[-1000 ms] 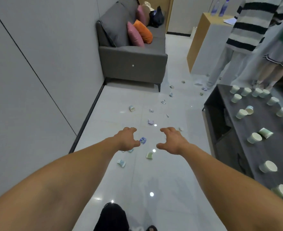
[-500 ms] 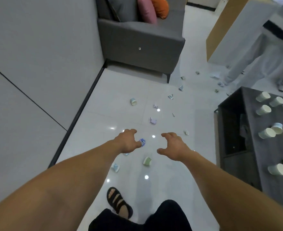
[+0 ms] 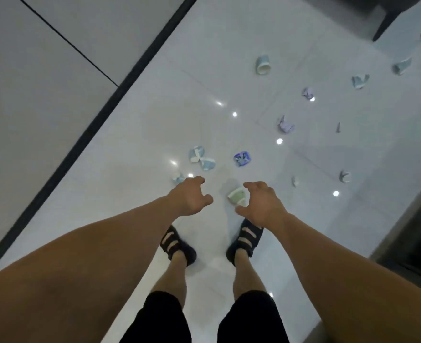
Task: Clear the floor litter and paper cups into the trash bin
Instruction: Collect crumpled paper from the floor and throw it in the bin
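Glossy white floor, grey wall

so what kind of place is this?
Indoors, probably an office or lounge-type room, though little of it shows. Cues: glossy white tiled floor, plain grey panelled wall with a black skirting strip, and crushed blue-and-white paper cups littering the tiles.

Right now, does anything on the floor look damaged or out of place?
Yes. Crushed blue cups and a blue wrapper litter the glossy floor, and a green cup lies tipped on its side near the right hand.
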A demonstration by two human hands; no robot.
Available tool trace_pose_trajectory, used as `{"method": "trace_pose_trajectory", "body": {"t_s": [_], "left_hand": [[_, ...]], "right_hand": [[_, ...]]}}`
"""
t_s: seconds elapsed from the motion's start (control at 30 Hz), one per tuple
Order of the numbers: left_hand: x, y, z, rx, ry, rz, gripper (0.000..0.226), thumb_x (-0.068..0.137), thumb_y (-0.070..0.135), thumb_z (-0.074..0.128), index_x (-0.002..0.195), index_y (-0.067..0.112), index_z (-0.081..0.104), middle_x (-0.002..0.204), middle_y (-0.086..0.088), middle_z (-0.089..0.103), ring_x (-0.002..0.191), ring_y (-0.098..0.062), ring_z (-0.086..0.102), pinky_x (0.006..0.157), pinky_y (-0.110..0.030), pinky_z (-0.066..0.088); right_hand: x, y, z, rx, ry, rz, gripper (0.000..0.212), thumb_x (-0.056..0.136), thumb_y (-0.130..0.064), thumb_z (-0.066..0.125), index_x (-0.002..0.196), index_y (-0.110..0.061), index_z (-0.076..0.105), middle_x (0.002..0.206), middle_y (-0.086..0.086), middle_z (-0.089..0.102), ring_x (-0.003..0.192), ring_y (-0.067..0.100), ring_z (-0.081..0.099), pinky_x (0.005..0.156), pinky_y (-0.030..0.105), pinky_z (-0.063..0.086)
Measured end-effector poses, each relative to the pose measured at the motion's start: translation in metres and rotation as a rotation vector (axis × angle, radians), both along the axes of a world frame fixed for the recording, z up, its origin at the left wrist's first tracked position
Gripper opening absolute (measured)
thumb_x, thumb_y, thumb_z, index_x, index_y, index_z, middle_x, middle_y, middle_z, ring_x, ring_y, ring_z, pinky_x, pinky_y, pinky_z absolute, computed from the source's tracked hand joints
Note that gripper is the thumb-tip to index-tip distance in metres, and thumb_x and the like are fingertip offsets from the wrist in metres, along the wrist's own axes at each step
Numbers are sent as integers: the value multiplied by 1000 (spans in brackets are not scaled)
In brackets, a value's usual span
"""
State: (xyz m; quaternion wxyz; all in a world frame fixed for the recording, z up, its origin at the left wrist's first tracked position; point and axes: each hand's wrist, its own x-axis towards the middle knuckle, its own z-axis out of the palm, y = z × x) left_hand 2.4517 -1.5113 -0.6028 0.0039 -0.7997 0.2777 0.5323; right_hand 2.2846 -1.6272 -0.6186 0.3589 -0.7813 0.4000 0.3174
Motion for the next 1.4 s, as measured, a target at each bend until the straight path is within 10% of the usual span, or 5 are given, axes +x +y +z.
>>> {"method": "trace_pose_trajectory", "body": {"t_s": [0.6, 1.1, 1.4], "left_hand": [[-72, 59, -416, 38, 128, 361, 65, 87, 44, 60, 144, 24, 36, 144, -1, 44, 126, -20, 47, 105, -41, 40], [-3, 80, -375, -136, 156, 689, 42, 84, 32, 66, 122, 24, 51, 99, 9, 59, 94, -14, 59, 67, -20, 44], [61, 171, -388, -140, -175, 791, 42, 93, 32, 57, 131, 17, 46, 104, 6, 52, 94, -16, 51, 80, -27, 36]], "right_hand": [[-36, 41, -438, -129, 96, 29, 89, 78, -36, 71, 147, -31, 15, 153, 8, 10, 128, 37, 31, 91, 46, 45], [55, 109, -381, 63, -598, 166, 89, 68, -26, 85, 143, -8, 42, 134, 16, 45, 110, 30, 55, 77, 40, 54], [144, 128, -418, -88, -336, 502, 96, 77, -39, 73, 153, -27, 14, 156, 7, 15, 135, 31, 27, 99, 47, 43]]}}
